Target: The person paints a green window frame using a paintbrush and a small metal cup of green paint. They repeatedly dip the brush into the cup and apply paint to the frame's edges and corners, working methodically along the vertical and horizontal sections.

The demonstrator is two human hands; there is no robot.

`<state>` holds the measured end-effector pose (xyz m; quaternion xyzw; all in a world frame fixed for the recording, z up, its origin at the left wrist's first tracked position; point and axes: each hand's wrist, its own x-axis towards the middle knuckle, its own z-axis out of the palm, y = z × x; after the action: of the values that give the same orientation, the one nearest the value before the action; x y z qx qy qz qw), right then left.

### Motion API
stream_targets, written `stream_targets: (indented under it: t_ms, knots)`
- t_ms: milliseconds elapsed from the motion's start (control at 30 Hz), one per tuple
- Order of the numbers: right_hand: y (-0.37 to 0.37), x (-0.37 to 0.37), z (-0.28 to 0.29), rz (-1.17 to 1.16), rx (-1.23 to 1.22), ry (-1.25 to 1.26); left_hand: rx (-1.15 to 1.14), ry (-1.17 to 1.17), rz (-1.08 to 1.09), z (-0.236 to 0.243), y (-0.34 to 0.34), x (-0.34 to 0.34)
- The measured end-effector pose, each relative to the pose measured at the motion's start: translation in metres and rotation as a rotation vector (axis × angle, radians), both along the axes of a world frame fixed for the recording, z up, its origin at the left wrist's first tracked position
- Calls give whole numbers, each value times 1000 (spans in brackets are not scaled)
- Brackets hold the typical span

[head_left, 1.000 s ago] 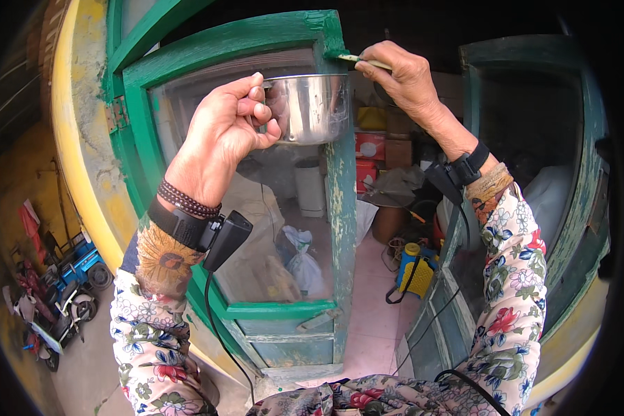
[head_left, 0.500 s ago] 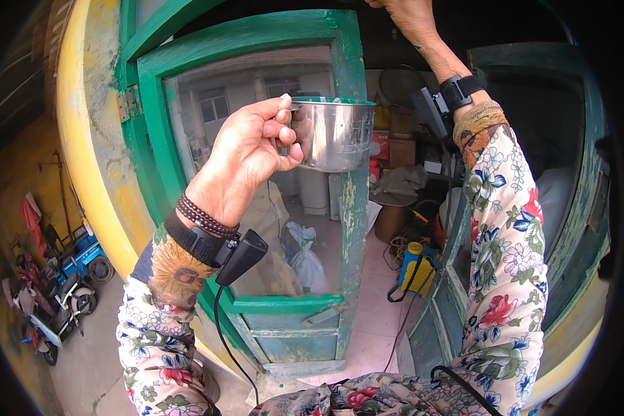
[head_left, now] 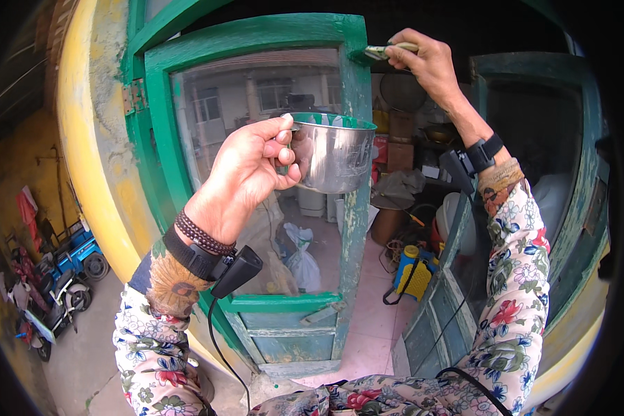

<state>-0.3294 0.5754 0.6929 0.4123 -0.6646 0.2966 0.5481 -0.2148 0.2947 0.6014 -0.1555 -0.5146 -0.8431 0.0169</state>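
My left hand (head_left: 260, 149) is closed round the handle of a shiny metal cup (head_left: 331, 158), holding it upright before the door glass. Green paint streaks its inner rim; the paint level inside is hidden. Higher up, my right hand (head_left: 426, 64) grips a paintbrush (head_left: 399, 50) by its pale handle. The bristles touch the upper right edge of the green door (head_left: 256, 36). Fresh bright green covers the top rail and hinge side, while the lower right stile and bottom panels look faded and flaking.
A second worn door leaf (head_left: 589, 173) stands ajar at the right. Through the gap are a yellow and blue tank (head_left: 414, 274), boxes (head_left: 399, 125) and a pink floor (head_left: 364, 333). At the left are a yellow pillar (head_left: 93, 139), a scooter (head_left: 66, 298) and a blue cart (head_left: 83, 251). Cables hang from both wrists.
My right hand has come down from the top edge of the picture, and the brush now shows against the door's edge. The cup sits slightly lower in view.
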Motion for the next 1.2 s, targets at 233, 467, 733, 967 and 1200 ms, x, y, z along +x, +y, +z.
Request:
stream_targets:
  t_ms: [233,467,733,967,1200]
  knots:
    - [-17,-13,64,127,-286,164,24,-4,-23,-2,3,0]
    - [-17,-17,-22,-52,6,259,6,33,-13,-10,-10,-2]
    - [-10,4,-30,-13,275,78,-34,-15,-17,-19,-12,0]
    - [-30,-1,50,-43,40,396,-30,-4,-28,-20,-9,2]
    - [-30,-3,-24,-227,380,347,-12,-6,-27,-25,-20,-1]
